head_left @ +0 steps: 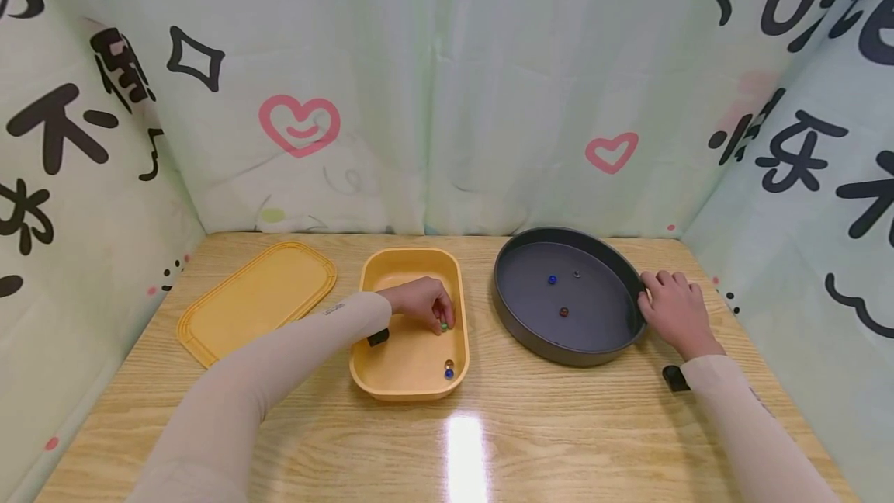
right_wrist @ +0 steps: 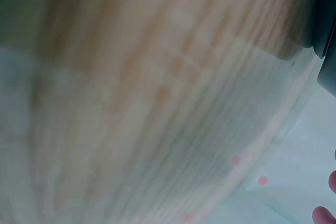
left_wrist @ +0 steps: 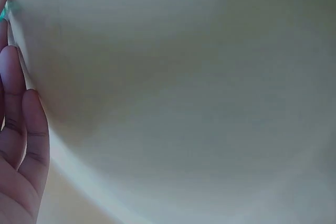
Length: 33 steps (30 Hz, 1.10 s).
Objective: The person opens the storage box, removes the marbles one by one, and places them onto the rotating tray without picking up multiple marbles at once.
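My left hand (head_left: 424,303) reaches into a yellow plastic container (head_left: 412,393) and pinches a green marble (head_left: 444,327) near its right wall. In the left wrist view, a bit of green shows by the fingertips at the left edge. A brown marble (head_left: 449,364) and a blue marble (head_left: 449,374) lie together in the container's near right corner. My right hand (head_left: 676,313) holds the right rim of a round dark pan (head_left: 545,344). Inside that pan are a blue marble (head_left: 552,279), a clear marble (head_left: 576,274) and a reddish-brown marble (head_left: 564,312), set apart.
A yellow lid (head_left: 258,297) lies flat on the wooden table (head_left: 391,449), left of the container and partly behind my left sleeve. Printed pale curtains (head_left: 433,99) enclose the table at the back and both sides. A bright light reflection (head_left: 464,456) falls near the front.
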Tool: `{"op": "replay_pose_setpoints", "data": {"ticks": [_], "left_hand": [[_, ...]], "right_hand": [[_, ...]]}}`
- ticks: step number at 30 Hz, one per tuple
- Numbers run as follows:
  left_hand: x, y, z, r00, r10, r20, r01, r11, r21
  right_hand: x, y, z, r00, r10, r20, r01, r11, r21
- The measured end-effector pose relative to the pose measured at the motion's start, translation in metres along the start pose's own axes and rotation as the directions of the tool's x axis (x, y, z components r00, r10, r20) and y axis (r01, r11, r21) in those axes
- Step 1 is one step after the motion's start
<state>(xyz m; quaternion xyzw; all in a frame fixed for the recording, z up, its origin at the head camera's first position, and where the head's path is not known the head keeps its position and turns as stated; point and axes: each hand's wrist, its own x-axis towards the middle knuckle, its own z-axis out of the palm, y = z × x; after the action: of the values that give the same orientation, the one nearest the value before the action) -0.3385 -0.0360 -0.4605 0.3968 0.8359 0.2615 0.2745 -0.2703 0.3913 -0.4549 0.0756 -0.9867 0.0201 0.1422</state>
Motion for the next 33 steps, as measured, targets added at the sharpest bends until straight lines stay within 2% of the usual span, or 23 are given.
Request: {"op": "replay_pose_setpoints", "data": {"ticks": [7, 15, 20, 24, 27, 33], "left_hand": [[-0.003, 0.002, -0.009, 0.999, -0.036, -0.018, 0.035, 0.999, -0.041], [-0.007, 0.008, -0.027, 0.993, 0.068, -0.095, -0.071, 0.997, -0.02], [-0.011, 0.018, -0.04, 0.986, 0.083, -0.143, -0.092, 0.994, -0.058], [-0.012, 0.026, -0.051, 0.977, 0.085, -0.195, -0.097, 0.994, -0.052], [-0.012, 0.036, -0.059, 0.975, 0.055, -0.216, -0.068, 0.996, -0.053], [-0.003, 0.053, -0.07, 0.964, 0.076, -0.255, -0.096, 0.993, -0.065]], "right_hand": [[0.0, -0.002, -0.001, 1.0, 0.003, 0.007, -0.003, 1.0, 0.008], [0.0, -0.001, -0.001, 1.0, 0.005, 0.002, -0.005, 1.0, 0.0], [0.0, 0.001, 0.001, 1.0, 0.005, 0.008, -0.005, 1.0, -0.003], [0.001, 0.001, 0.001, 1.0, 0.005, 0.015, -0.005, 1.0, -0.003], [0.0, 0.001, 0.001, 1.0, 0.006, 0.014, -0.006, 1.0, -0.003], [0.001, 0.0, 0.0, 1.0, 0.002, 0.005, -0.002, 1.0, -0.002]]}}
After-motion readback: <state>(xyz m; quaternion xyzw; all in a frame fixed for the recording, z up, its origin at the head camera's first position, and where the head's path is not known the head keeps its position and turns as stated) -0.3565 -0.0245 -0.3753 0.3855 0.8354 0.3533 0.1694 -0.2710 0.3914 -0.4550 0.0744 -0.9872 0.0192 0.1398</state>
